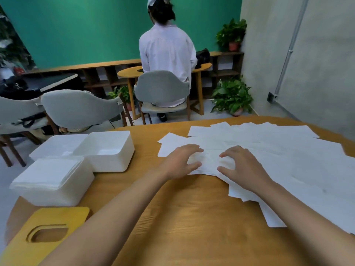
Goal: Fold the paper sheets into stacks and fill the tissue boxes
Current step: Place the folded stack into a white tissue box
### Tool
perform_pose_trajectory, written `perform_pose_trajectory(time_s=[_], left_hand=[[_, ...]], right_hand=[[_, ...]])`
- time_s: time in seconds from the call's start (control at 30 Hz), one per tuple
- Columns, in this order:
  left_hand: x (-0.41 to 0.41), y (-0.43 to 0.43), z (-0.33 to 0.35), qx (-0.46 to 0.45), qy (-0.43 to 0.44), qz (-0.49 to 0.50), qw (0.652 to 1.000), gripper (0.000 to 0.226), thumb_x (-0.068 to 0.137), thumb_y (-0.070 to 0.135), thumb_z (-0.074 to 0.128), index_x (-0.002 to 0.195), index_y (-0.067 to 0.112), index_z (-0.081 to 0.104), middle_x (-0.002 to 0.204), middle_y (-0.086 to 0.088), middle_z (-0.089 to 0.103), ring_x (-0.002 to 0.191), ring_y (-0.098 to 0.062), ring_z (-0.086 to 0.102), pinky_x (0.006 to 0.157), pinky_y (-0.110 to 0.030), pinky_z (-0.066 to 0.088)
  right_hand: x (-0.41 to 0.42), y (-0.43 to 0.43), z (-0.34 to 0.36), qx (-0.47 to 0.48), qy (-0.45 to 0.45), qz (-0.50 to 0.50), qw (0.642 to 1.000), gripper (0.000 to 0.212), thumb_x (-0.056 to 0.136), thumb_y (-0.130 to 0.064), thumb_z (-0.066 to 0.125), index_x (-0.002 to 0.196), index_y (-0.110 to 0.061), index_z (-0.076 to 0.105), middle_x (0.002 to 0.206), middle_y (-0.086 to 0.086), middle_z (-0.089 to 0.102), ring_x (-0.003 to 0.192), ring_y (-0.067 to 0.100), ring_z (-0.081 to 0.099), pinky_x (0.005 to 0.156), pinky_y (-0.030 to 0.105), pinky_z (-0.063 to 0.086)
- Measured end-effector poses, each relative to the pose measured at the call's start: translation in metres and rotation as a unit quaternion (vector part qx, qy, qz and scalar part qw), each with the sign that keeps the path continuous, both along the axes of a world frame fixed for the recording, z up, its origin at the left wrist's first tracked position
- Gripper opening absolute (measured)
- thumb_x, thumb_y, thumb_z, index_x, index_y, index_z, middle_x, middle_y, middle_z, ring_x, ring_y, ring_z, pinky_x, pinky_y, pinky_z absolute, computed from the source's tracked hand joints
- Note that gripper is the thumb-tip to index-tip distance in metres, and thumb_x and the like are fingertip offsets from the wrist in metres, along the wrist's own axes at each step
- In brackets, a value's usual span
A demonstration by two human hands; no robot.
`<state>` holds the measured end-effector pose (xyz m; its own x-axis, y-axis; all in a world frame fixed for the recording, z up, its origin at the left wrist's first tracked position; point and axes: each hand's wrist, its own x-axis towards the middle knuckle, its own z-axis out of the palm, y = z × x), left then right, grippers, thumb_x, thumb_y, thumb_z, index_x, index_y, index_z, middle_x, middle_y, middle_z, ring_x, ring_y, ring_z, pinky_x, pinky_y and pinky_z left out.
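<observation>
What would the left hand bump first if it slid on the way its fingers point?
The left hand would likely meet the rumpled paper sheet at its fingertips first; beyond that, the right hand, though depth is unclear.

The worktop (172,217) is glossy grained wood. Thin matt paper sheets (278,150) look soft. Smooth white plastic boxes (113,150); the yellow lid (38,237) looks matt wood.

Even, soft indoor light; slight blur, wide-angle bending at edges.

no readable text, labels or numbers anywhere
</observation>
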<state>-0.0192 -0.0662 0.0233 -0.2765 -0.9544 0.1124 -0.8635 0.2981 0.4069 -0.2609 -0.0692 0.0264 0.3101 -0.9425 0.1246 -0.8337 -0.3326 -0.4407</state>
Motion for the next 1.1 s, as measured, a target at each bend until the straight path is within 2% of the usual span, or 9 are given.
perform_pose_trajectory(time_s=[0.1,0.17,0.33,0.57,0.67,0.77,0.83,1.0,1.1], left_hand=[[-0.009,-0.02,-0.018,0.027,-0.004,-0.01,1.0,0.058,0.109,0.047,0.049,0.162,0.031,0.035,0.172,0.01,0.026,0.158,-0.011,0.022,0.128,-0.034,0.02],[-0.01,-0.03,-0.027,0.043,-0.007,-0.018,0.999,0.059,0.11,0.051,0.043,0.164,0.032,0.03,0.172,0.011,0.024,0.159,-0.011,0.021,0.129,-0.034,0.02],[-0.001,-0.033,-0.036,0.007,-0.012,0.005,1.0,0.053,0.108,0.055,0.043,0.156,0.033,0.044,0.16,0.01,0.047,0.147,-0.013,0.04,0.121,-0.037,0.033],[0.032,-0.01,-0.036,-0.068,-0.003,0.057,0.996,0.045,0.097,0.053,0.065,0.138,0.035,0.062,0.122,0.015,0.067,0.113,-0.01,0.06,0.1,-0.042,0.049],[0.043,-0.006,-0.035,-0.08,0.024,0.076,0.994,0.043,0.093,0.051,0.071,0.134,0.037,0.065,0.11,0.018,0.068,0.099,-0.006,0.062,0.096,-0.045,0.05],[0.043,0.0,-0.043,-0.114,0.035,0.09,0.989,0.04,0.092,0.051,0.071,0.13,0.039,0.066,0.111,0.02,0.067,0.105,-0.004,0.061,0.095,-0.04,0.04],[0.04,0.005,-0.053,-0.153,0.053,0.098,0.982,0.037,0.091,0.049,0.067,0.126,0.038,0.068,0.116,0.021,0.065,0.111,-0.002,0.057,0.093,-0.036,0.035],[0.038,0.008,-0.064,-0.168,0.103,0.051,0.979,0.033,0.093,0.036,0.067,0.125,0.035,0.07,0.123,0.017,0.062,0.12,-0.003,0.054,0.097,-0.036,0.041],[0.034,0.012,-0.064,-0.189,0.126,0.024,0.974,0.034,0.094,0.024,0.071,0.126,0.032,0.071,0.125,0.016,0.06,0.121,-0.003,0.054,0.097,-0.034,0.043]], right_hand=[[-0.007,-0.01,-0.016,0.025,0.074,-0.008,0.997,0.066,0.093,-0.061,0.063,0.152,-0.035,0.046,0.166,-0.003,0.031,0.15,0.022,0.03,0.118,0.04,0.029],[-0.006,-0.013,-0.028,0.03,0.081,-0.008,0.996,0.07,0.094,-0.066,0.057,0.155,-0.036,0.041,0.167,-0.004,0.03,0.151,0.02,0.03,0.118,0.038,0.028],[0.002,-0.019,-0.043,-0.039,0.068,-0.001,0.997,0.064,0.089,-0.07,0.06,0.143,-0.036,0.057,0.147,-0.009,0.051,0.135,0.017,0.046,0.105,0.037,0.037],[0.035,-0.013,-0.05,-0.085,0.071,0.048,0.993,0.073,0.076,-0.078,0.044,0.127,-0.032,0.067,0.121,-0.012,0.064,0.114,0.017,0.058,0.091,0.04,0.044],[0.046,-0.015,-0.049,-0.124,0.07,0.054,0.988,0.064,0.076,-0.072,0.045,0.117,-0.031,0.073,0.113,-0.014,0.068,0.107,0.017,0.062,0.09,0.04,0.042],[0.051,-0.017,-0.051,-0.2,0.031,0.074,0.977,0.043,0.079,-0.054,0.051,0.096,-0.026,0.079,0.102,-0.013,0.072,0.096,0.02,0.066,0.082,0.039,0.046],[0.051,-0.021,-0.053,-0.234,0.0,0.08,0.969,0.028,0.08,-0.042,0.058,0.086,-0.024,0.079,0.102,-0.009,0.072,0.097,0.023,0.066,0.078,0.038,0.046],[0.045,-0.022,-0.057,-0.241,-0.04,0.115,0.963,0.004,0.08,-0.021,0.078,0.084,-0.022,0.077,0.096,-0.009,0.071,0.093,0.021,0.067,0.078,0.041,0.049],[0.045,-0.019,-0.051,-0.232,-0.112,0.115,0.959,0.004,0.082,-0.016,0.075,0.083,-0.019,0.073,0.092,-0.011,0.068,0.09,0.016,0.064,0.077,0.037,0.049]])
